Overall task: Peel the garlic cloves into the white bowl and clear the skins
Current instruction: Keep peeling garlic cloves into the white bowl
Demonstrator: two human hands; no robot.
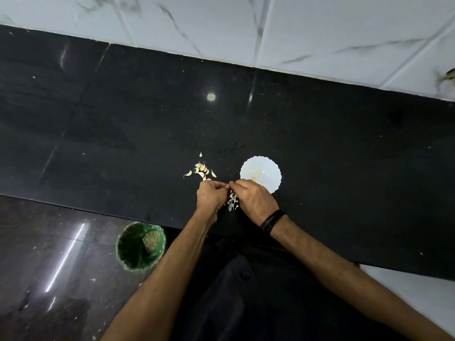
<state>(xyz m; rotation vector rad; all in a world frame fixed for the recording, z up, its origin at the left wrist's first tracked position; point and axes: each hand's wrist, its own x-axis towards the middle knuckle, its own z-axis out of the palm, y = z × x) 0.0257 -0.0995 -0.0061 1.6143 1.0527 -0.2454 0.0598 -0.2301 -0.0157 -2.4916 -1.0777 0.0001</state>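
Papery-skinned garlic clove, mostly hidden, sits pinched between the fingertips of the left hand (211, 194) and right hand (253, 198), both curled around it above the dark countertop (344, 156). Just right and far of the right hand lies the white bowl (267, 169), so that hand is nearer for the drop. Loose skins (232, 201) lie beneath the hands; unpeeled cloves (202, 169) wait far-left.

Glossy black stone tabletop (123, 107) with a lamp glare, white marbled wall tiles (320, 25) behind, dark polished floor (49, 267), green bin (140, 247) below
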